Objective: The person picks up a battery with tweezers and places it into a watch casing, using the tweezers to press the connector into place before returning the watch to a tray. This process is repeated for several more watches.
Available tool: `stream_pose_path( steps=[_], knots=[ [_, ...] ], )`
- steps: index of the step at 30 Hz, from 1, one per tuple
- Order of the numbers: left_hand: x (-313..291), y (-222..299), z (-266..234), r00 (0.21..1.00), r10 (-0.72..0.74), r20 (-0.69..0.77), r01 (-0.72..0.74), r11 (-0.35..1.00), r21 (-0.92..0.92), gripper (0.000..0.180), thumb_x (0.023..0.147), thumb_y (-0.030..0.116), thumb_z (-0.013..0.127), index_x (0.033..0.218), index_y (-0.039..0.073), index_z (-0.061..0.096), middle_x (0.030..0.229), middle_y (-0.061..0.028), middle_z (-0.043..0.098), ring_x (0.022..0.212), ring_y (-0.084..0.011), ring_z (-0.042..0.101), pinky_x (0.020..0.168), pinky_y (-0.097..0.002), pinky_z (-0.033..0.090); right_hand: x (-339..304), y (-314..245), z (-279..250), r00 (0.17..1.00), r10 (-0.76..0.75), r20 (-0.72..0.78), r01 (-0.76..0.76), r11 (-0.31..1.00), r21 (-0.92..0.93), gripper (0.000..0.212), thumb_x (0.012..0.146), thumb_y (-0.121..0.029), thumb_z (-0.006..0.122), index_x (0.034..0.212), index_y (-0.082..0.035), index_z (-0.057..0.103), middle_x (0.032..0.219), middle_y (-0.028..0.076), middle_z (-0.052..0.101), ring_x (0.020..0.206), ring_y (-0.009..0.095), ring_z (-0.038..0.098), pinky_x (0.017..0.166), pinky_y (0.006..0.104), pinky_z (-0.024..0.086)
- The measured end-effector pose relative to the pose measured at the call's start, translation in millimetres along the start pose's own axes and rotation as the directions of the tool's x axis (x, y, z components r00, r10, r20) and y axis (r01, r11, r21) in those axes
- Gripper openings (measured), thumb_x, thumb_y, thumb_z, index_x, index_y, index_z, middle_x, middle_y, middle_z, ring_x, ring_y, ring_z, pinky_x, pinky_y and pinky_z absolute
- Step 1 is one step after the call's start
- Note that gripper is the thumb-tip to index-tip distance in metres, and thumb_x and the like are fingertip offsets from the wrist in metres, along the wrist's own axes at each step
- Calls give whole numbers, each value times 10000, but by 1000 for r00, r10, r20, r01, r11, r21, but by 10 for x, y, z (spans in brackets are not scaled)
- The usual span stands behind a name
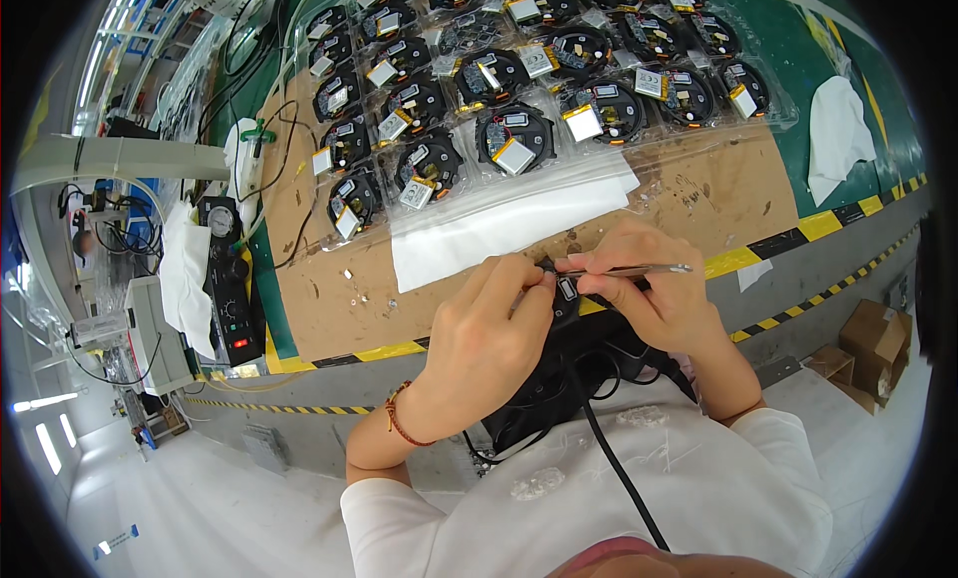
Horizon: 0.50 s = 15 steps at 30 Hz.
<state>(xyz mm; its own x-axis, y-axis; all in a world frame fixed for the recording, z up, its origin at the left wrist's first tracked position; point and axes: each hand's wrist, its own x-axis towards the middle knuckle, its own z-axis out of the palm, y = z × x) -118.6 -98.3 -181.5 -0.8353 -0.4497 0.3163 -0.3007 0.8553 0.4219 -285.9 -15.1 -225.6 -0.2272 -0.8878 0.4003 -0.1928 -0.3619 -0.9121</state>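
Work at the near side of the clear tray [469,201], as I follow it remotely: one dark unit [567,291], partly hidden by fingers, sits between the hands, well apart from the tray. The left hand [489,324] has its grip pinched closed on this unit; the right hand [644,284] has its grip closed on tweezers [649,270], their tip at the unit. I judge this one piece to be midway through handling. In the tray I count about twenty-three round black units [516,139], the far edge being cropped, most with a silver cell [515,157] lying on or beside them; which are finished and which remain, I cannot tell. Counted besides: two hands, one pair of tweezers, one white sheet [424,254] partly beneath the tray's near edge.
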Motion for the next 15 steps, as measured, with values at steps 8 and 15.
stream_pose_path(
  steps=[8,15],
  knots=[
    [10,8,25,999,-48,0,48,998,-48,170,648,-59,735,777,10,647,827,-72,610,755,-230,645,599,-309,521,-4,-13,-11,1000,-15,23,16,998,-66,165,787,63,700,907,-1,606,740,88,612,710,177,631,679,306,572],
    [-10,52,66,994,-102,-30,99,991,-85,179,633,-72,734,763,1,634,822,-86,604,790,-251,649,627,-321,521,-4,-1,-22,997,-77,12,78,993,-84,202,793,52,701,950,-14,593,770,84,632,741,185,664,622,279,546]
  ],
)
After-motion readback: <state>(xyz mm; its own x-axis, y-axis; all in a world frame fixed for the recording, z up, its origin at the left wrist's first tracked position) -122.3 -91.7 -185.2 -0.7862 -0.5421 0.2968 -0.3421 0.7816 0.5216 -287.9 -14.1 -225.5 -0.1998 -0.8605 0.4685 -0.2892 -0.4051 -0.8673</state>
